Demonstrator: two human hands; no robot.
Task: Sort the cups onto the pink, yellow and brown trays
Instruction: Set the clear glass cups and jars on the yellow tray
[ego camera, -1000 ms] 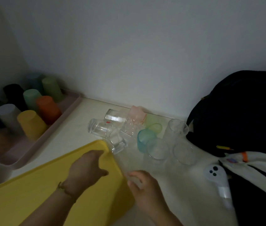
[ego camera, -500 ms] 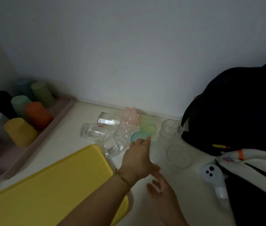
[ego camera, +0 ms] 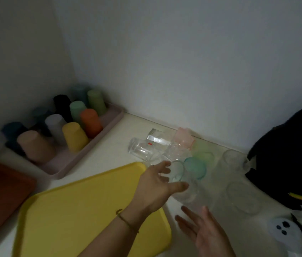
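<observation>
My left hand (ego camera: 155,186) reaches past the corner of the empty yellow tray (ego camera: 83,210) and grips a clear cup (ego camera: 185,184) between fingers and thumb; the cup is blurred and tilted. My right hand (ego camera: 204,232) hovers just below it, palm up, fingers spread, holding nothing. Behind them lies a cluster of cups: clear glasses on their sides (ego camera: 141,150), a pink cup (ego camera: 183,139), a teal cup (ego camera: 195,168), a pale green cup (ego camera: 204,156). The pink tray (ego camera: 91,151) at the back left holds several coloured cups upside down. The brown tray (ego camera: 2,186) lies at far left.
Two clear cups (ego camera: 242,199) stand to the right of the cluster, near a black bag (ego camera: 291,160) that fills the right side. A white device (ego camera: 283,229) lies at the lower right. Walls close the corner behind and to the left.
My left hand went from the yellow tray's corner into the cup cluster and now has a clear cup. My right hand turned palm up and opened beneath it. The view shifted left.
</observation>
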